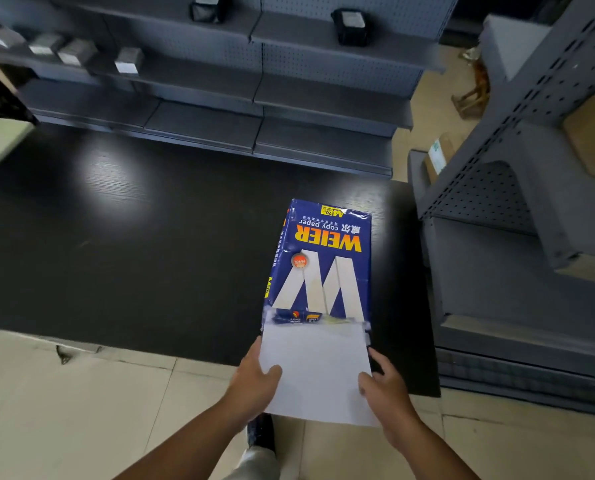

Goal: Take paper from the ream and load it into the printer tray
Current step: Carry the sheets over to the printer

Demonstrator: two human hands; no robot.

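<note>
A blue ream (320,261) of copy paper lies on the black table (133,244), its near end torn open. A stack of white sheets (315,368) sticks out of that open end toward me, past the table's front edge. My left hand (254,382) grips the stack's left edge, thumb on top. On the stack's right edge sits my right hand (386,386), gripping it the same way. No printer or tray is recognisable in view.
Grey metal shelving (220,98) runs behind the table with a few small dark boxes (128,60). A grey perforated shelf unit (517,202) stands close on the right, holding cardboard parcels (438,157). Beige floor tiles (81,410) lie below, with my shoe (261,434) visible.
</note>
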